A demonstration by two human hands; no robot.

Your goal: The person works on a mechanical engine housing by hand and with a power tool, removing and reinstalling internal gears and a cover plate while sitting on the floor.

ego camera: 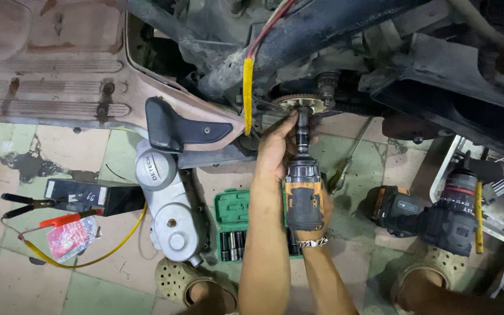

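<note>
Two hands held one orange impact driver (303,198): left hand (275,151) fingers pinching its socket (303,125), right hand (322,204) wrapped around the grip, a second driver (438,213) lying nearby.

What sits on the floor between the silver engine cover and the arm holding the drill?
In the head view, an open green socket case lies between the silver engine cover and the left forearm; its dark sockets sit in a row.

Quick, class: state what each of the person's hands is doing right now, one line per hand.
Left hand: closed around the front of the power driver, steadying its socket shaft.
Right hand: mostly hidden behind the driver's body, apparently gripping the handle.
</note>
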